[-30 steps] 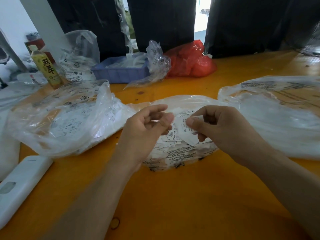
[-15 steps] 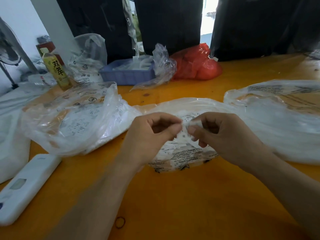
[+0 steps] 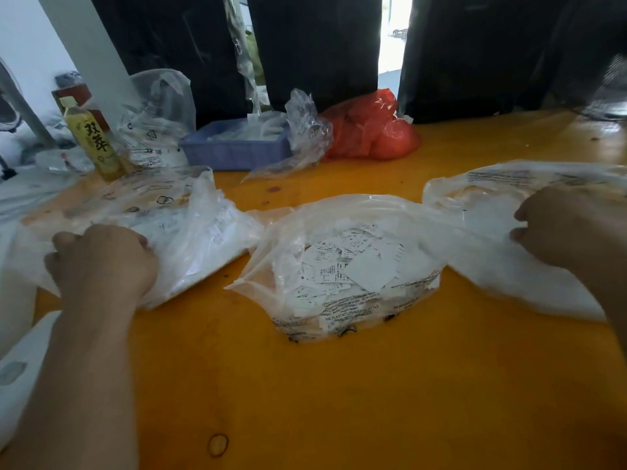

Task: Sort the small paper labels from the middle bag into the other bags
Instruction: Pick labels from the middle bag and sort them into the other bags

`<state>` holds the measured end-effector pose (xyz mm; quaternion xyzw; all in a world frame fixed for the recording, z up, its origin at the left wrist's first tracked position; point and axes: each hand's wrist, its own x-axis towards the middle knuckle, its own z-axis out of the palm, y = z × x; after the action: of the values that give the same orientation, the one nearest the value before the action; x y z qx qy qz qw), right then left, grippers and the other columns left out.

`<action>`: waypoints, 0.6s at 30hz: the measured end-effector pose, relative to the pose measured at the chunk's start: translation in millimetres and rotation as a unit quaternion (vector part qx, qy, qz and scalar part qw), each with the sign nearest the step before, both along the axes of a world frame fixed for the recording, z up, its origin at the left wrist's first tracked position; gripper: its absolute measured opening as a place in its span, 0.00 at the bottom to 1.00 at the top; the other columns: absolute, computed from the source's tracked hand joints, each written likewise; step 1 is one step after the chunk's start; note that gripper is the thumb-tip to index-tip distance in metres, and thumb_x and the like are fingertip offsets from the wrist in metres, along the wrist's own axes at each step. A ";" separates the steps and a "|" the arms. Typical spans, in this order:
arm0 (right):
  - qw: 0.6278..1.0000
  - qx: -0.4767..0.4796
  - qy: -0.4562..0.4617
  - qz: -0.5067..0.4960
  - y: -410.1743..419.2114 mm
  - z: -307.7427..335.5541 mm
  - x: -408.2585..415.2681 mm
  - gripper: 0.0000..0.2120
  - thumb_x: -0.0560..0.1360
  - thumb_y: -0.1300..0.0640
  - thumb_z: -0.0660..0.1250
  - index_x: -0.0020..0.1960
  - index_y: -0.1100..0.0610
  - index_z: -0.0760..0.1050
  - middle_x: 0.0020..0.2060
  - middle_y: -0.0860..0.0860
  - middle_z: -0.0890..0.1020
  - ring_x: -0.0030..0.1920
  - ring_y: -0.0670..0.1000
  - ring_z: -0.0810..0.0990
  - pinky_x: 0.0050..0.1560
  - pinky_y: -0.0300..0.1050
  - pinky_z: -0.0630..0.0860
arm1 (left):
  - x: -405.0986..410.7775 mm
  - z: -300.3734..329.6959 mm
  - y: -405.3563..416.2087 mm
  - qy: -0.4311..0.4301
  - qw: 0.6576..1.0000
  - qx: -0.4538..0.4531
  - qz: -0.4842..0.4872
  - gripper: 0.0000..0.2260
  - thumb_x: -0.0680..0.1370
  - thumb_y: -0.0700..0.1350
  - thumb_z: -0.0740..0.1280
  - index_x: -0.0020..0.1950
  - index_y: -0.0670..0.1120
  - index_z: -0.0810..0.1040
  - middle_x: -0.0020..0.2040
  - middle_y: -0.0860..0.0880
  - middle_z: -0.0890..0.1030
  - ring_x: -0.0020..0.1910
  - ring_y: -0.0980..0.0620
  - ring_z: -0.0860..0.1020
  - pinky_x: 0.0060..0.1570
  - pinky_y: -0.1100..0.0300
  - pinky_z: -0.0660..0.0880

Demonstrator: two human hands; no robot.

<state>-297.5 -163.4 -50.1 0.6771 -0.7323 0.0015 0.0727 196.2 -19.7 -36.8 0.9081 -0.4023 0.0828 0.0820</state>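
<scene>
- The left hand [image 3: 101, 259] is at the open mouth of the left bag [image 3: 176, 225], knuckles up and fingers curled down into the clear plastic; whether the fingers pinch a label or the plastic cannot be told.
- The right hand [image 3: 570, 228] is at the mouth of the right bag [image 3: 492, 205], fingers curled under and tips hidden against the plastic; what it holds, if anything, cannot be told.
- Between the two hands, well apart from both, lies the middle bag [image 3: 339, 212], clear plastic with black print, its mouth open upward.
- Inside the middle bag sits a loose heap of small paper labels [image 3: 353, 266], white with fine black print.
- All three bags lie on an orange table [image 3: 339, 385].
- Beyond the left hand, at the far edge, stands a yellow bottle [image 3: 93, 140] with Chinese characters on it.
- Further right of the bottle is a blue tray [image 3: 234, 152], with a crumpled clear bag [image 3: 305, 130] touching its right end.
- A red plastic bag [image 3: 373, 130] lies just beside that crumpled bag.
- Near the left forearm, at the picture's left edge, lies a white flat device [image 3: 20, 368].
- A small rubber band [image 3: 217, 445] lies on the table near the person.
</scene>
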 end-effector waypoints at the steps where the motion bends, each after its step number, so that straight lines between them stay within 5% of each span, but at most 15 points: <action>1: 1.000 0.021 0.001 0.004 2.7 -1.1 3.3 0.12 0.76 0.48 0.71 0.54 0.55 0.83 0.51 0.55 0.83 0.49 0.58 0.82 0.50 0.53 0.82 | -1.2 1.8 -1.2 -0.008 0.999 0.041 0.009 0.18 0.86 0.48 0.59 0.72 0.46 0.80 0.71 0.37 0.75 0.71 0.34 0.70 0.71 0.44 0.68; 4: 1.000 0.024 0.004 0.006 11.1 -0.5 8.6 0.06 0.76 0.52 0.70 0.46 0.53 0.83 0.43 0.52 0.83 0.41 0.56 0.81 0.40 0.49 0.81 | -6.4 6.9 -2.1 0.011 0.998 0.060 0.003 0.21 0.84 0.44 0.57 0.76 0.40 0.74 0.75 0.35 0.70 0.74 0.33 0.67 0.73 0.44 0.68; 9: 0.998 -0.026 -0.053 -0.021 13.8 10.1 7.2 0.10 0.80 0.53 0.67 0.43 0.56 0.81 0.39 0.56 0.81 0.39 0.58 0.80 0.38 0.50 0.79 | -51.5 30.5 -3.5 -0.070 0.987 -0.130 -0.060 0.18 0.83 0.43 0.62 0.72 0.41 0.76 0.72 0.32 0.71 0.69 0.29 0.68 0.67 0.35 0.70; 11: 0.996 -0.059 -0.060 -0.016 19.3 14.6 9.6 0.11 0.80 0.52 0.67 0.42 0.56 0.81 0.37 0.56 0.81 0.38 0.58 0.79 0.36 0.47 0.75 | -89.8 37.9 -6.1 -0.059 0.954 -0.239 -0.173 0.14 0.85 0.44 0.62 0.68 0.44 0.79 0.65 0.37 0.77 0.63 0.35 0.74 0.60 0.43 0.73; 14: 0.991 -0.102 -0.085 0.013 31.1 18.8 24.0 0.16 0.78 0.55 0.67 0.32 0.58 0.77 0.30 0.56 0.78 0.30 0.56 0.77 0.30 0.42 0.69 | -147.4 31.5 -6.0 0.111 0.883 -0.274 -0.365 0.10 0.85 0.45 0.63 0.63 0.51 0.80 0.52 0.53 0.82 0.43 0.58 0.79 0.43 0.72 0.75; 18: 0.984 -0.086 -0.139 0.067 42.2 18.4 44.3 0.15 0.78 0.58 0.67 0.34 0.63 0.80 0.28 0.58 0.81 0.28 0.58 0.80 0.29 0.46 0.76 | -181.3 -3.2 -7.4 0.317 0.822 -0.172 -0.441 0.07 0.83 0.51 0.63 0.56 0.61 0.80 0.46 0.61 0.85 0.47 0.62 0.82 0.46 0.67 0.80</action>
<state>-253.2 -121.2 -31.7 0.7090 -0.6854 0.1633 0.0283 14.8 -27.1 -40.1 0.5808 -0.6911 -0.1869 0.3875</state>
